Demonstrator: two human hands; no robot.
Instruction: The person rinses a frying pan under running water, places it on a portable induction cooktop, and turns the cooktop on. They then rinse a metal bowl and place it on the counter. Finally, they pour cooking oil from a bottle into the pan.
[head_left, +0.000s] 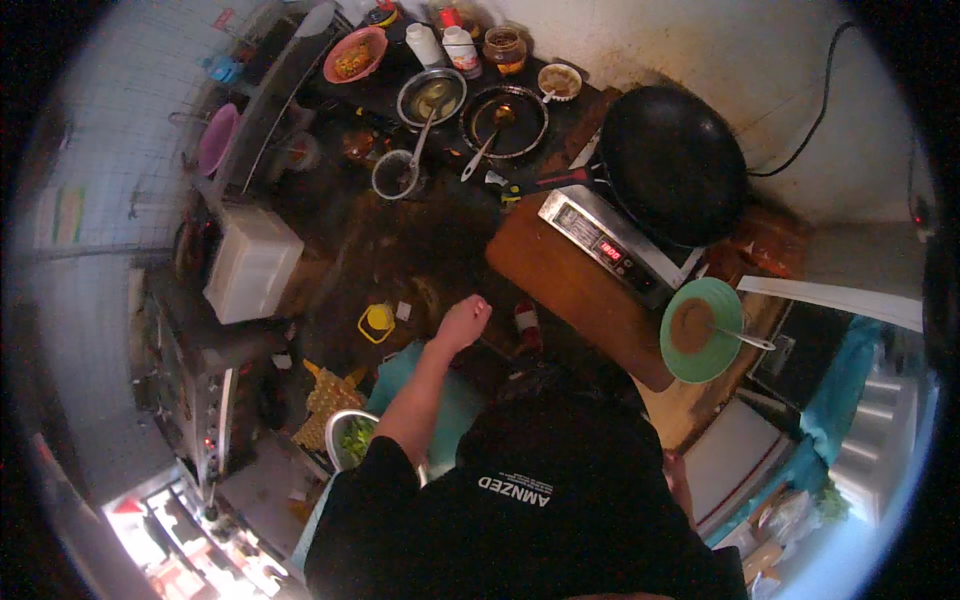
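Observation:
My left hand (pixel 465 322) hangs in front of my black shirt, over the dark floor area, with its fingers curled in and nothing seen in them. Below that forearm, a metal bowl (pixel 333 437) holds green leafy vegetables (pixel 356 437). Only a bit of my right arm (pixel 678 482) shows at my right side; its fingers are hidden. Ahead to the right, a black wok (pixel 675 165) with a long handle rests on a silver induction cooker (pixel 610 240) with a lit display. Near its right end sits a green bowl (pixel 683 365) with brown contents and a spoon (pixel 752 341).
Pans (pixel 432 72) with ladles, a pink bowl (pixel 372 40), white bottles (pixel 424 45) and a brown jar (pixel 505 48) line the far counter. A white plastic box (pixel 255 262) stands at left. A yellow-lidded container (pixel 377 318) lies beyond my left forearm.

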